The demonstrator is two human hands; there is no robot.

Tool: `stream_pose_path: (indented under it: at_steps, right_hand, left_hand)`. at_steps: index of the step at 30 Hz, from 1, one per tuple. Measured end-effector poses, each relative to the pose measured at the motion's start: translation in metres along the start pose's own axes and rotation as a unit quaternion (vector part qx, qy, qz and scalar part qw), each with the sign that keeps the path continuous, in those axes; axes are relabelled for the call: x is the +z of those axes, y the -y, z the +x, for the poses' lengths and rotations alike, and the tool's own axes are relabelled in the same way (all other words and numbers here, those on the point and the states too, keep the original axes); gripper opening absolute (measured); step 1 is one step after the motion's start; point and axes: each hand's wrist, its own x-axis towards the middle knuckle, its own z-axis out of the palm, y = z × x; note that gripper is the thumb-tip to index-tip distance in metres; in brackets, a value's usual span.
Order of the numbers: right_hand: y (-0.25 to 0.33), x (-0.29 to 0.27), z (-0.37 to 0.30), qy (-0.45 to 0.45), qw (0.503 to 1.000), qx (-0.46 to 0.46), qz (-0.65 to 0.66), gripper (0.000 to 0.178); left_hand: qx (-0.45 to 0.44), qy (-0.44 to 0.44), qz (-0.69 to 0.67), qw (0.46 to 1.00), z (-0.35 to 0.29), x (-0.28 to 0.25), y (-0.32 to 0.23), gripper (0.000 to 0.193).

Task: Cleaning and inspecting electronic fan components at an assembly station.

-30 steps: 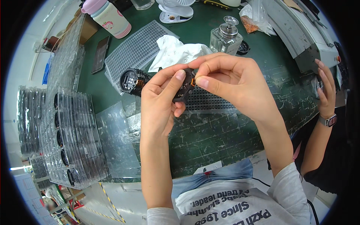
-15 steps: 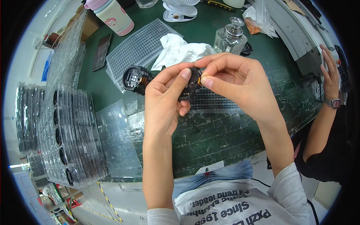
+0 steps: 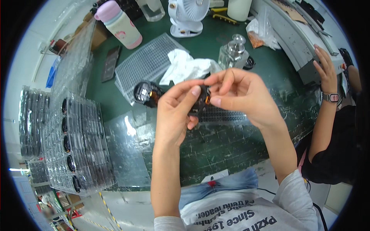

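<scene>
My left hand (image 3: 173, 111) grips a round black watch case (image 3: 199, 106), thumb on top and fingers around its edge. Its open inside faces up and shows small parts. A small orange strip (image 3: 207, 100) stands at its right edge. My right hand (image 3: 246, 96) is beside that edge, the thumb close to the strip and the fingertips apart from the thumb; whether the thumb touches it I cannot tell. Left of my left hand lies another black watch case (image 3: 143, 93) with an orange strip. Beneath my hands is a tray of small dark parts (image 3: 223, 116).
Stacked clear trays (image 3: 83, 150) stand at the left. Behind lie a phone (image 3: 111, 63), gridded sheets (image 3: 142, 57), a white cloth (image 3: 187, 67), a glass dispenser bottle (image 3: 231, 56), a white fan (image 3: 187, 19) and a tumbler (image 3: 121, 29). A co-worker's hand (image 3: 327, 75) is at the right.
The view has tilted, so the table things sit lower in the picture. My right thumb and fingertips have parted from their pinch on the orange strip. The left hand keeps its hold.
</scene>
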Motion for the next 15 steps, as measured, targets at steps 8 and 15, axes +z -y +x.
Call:
stream_pose_path:
  at_steps: [8,15]
  right_hand:
    - [-0.006,-0.008,0.002,0.028,0.998,0.034,0.049,0.029]
    - [-0.034,-0.008,0.018,-0.079,0.865,-0.144,-0.475,0.029]
  left_hand:
    - [0.011,-0.001,0.118,0.993,-0.005,-0.006,-0.010,0.018]
    - [0.113,-0.106,0.003,0.988,-0.015,-0.036,-0.029,0.020]
